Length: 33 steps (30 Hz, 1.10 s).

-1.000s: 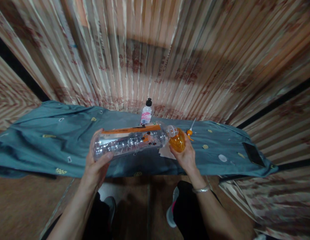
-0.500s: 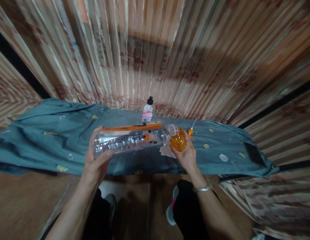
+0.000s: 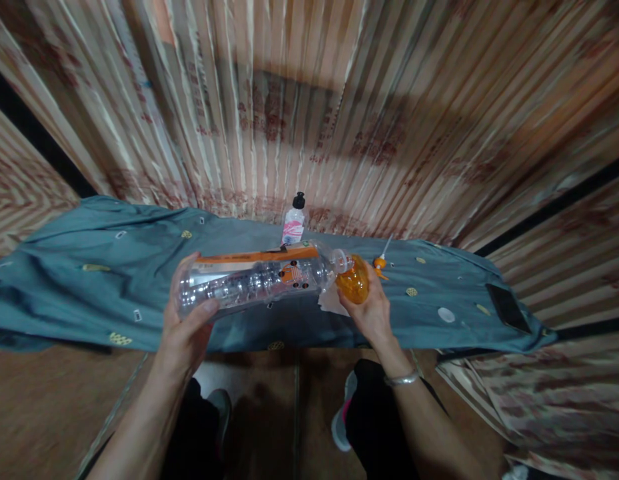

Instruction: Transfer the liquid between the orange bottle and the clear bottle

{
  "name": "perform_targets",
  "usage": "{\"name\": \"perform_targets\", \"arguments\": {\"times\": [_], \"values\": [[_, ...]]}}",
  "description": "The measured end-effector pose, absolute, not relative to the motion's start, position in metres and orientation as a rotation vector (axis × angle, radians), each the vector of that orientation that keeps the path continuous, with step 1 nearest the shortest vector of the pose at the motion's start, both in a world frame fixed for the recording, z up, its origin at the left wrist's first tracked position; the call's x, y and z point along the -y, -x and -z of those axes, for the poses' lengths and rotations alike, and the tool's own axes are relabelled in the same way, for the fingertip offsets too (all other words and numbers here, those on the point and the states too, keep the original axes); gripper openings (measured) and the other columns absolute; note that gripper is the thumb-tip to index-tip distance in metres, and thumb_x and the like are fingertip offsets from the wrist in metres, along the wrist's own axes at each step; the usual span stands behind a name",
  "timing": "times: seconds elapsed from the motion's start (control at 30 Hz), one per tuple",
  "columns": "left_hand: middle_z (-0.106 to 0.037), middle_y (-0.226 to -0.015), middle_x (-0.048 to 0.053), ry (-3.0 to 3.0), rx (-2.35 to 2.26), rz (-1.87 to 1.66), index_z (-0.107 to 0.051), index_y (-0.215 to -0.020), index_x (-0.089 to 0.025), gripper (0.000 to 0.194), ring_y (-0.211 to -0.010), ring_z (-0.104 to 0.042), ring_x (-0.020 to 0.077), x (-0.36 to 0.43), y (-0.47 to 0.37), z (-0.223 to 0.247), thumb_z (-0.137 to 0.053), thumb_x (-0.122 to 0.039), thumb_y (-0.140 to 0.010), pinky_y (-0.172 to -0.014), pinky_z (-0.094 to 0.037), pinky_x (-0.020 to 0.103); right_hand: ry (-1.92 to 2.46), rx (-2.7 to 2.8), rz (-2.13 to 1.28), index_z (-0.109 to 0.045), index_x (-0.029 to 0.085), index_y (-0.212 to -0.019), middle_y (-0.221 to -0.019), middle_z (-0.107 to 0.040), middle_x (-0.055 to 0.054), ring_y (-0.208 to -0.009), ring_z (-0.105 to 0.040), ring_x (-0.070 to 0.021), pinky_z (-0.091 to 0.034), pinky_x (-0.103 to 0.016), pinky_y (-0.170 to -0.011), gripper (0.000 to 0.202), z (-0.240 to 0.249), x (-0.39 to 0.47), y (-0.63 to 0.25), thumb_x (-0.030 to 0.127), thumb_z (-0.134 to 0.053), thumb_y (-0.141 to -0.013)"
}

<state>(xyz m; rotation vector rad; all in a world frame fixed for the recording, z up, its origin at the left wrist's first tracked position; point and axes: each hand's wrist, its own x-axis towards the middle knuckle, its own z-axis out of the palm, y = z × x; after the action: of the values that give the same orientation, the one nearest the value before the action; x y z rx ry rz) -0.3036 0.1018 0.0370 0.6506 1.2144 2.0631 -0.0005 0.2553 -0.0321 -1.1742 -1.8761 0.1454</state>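
Note:
My left hand is wrapped around the base of a large clear plastic bottle with an orange-trimmed label, holding it nearly level with its neck to the right. The bottle's mouth meets the opening of a small, round, see-through orange bottle, and clear liquid lies along the big bottle's lower side. My right hand grips the orange bottle, its fingers partly hidden behind it. Just beyond the right hand, an orange spray top with a thin dip tube lies on the cloth.
A clear bottle with a black cap and pink label stands at the back. A teal patterned cloth covers the table. A pale paper lies below the bottles; a dark phone is at the right end. Striped curtains hang behind.
The large bottle and my left hand have shifted slightly left, and the orange bottle moved a little with them. Both hands keep their hold.

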Motion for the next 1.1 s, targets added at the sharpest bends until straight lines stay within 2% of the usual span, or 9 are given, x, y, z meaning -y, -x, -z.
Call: {"name": "perform_targets", "arguments": {"times": [0.27, 0.37, 0.53, 0.73, 0.93, 1.1], "values": [[-0.072, -0.111, 0.001, -0.607, -1.216, -2.068, -0.078, -0.125, -0.036, 0.083, -0.093, -0.069, 0.0236, -0.1, 0.304, -0.036, -0.105, -0.039, -0.047, -0.079, -0.063, 0.033, 1.184, 1.858, -0.152, -0.048, 0.019, -0.159, -0.153, -0.067, -0.018, -0.141, -0.066, -0.0345, -0.057, -0.055, -0.118, 0.082, 0.035, -0.255, 0.001, 0.044, -0.076, -0.087], [-0.072, -0.11, 0.001, -0.654, -1.216, -2.054, -0.076, -0.129, -0.037, 0.082, -0.092, -0.07, 0.0247, -0.098, 0.307, -0.033, -0.104, -0.04, -0.051, -0.081, -0.065, 0.036, 1.176, 1.85, -0.143, -0.049, 0.019, -0.159, -0.152, -0.068, -0.017, -0.14, -0.066, -0.034, -0.057, -0.055, -0.117, 0.081, 0.035, -0.255, 0.002, 0.044, -0.076, -0.087], [-0.073, -0.119, 0.002, -0.718, -1.218, -2.017, -0.074, -0.135, -0.038, 0.077, -0.104, -0.071, 0.0279, -0.096, 0.308, -0.028, -0.099, -0.042, -0.063, -0.09, -0.063, 0.038, 1.149, 1.851, -0.11, -0.05, 0.021, -0.159, -0.15, -0.069, -0.017, -0.139, -0.068, -0.0333, -0.058, -0.054, -0.117, 0.08, 0.036, -0.254, 0.002, 0.045, -0.076, -0.087], [-0.073, -0.116, 0.001, -0.635, -1.216, -2.07, -0.078, -0.127, -0.037, 0.083, -0.099, -0.07, 0.0249, -0.099, 0.304, -0.034, -0.104, -0.044, -0.048, -0.082, -0.062, 0.032, 1.185, 1.858, -0.125, -0.048, 0.019, -0.16, -0.151, -0.068, -0.018, -0.139, -0.067, -0.0347, -0.058, -0.055, -0.117, 0.084, 0.036, -0.255, 0.001, 0.044, -0.076, -0.085], [-0.074, -0.117, 0.002, -0.657, -1.212, -2.089, -0.081, -0.122, -0.035, 0.076, -0.103, -0.07, 0.0263, -0.099, 0.303, -0.035, -0.104, -0.044, -0.05, -0.087, -0.063, 0.035, 1.185, 1.858, -0.133, -0.049, 0.019, -0.158, -0.151, -0.068, -0.018, -0.14, -0.067, -0.0346, -0.057, -0.055, -0.118, 0.082, 0.034, -0.254, 0.002, 0.044, -0.075, -0.085], [-0.075, -0.113, 0.001, -0.595, -1.178, -2.11, -0.081, -0.118, -0.034, 0.079, -0.099, -0.071, 0.0227, -0.102, 0.301, -0.038, -0.107, -0.042, -0.044, -0.081, -0.062, 0.028, 1.176, 1.854, -0.139, -0.048, 0.018, -0.159, -0.152, -0.067, -0.018, -0.141, -0.066, -0.0345, -0.056, -0.055, -0.119, 0.081, 0.033, -0.254, 0.001, 0.046, -0.075, -0.087]]}}
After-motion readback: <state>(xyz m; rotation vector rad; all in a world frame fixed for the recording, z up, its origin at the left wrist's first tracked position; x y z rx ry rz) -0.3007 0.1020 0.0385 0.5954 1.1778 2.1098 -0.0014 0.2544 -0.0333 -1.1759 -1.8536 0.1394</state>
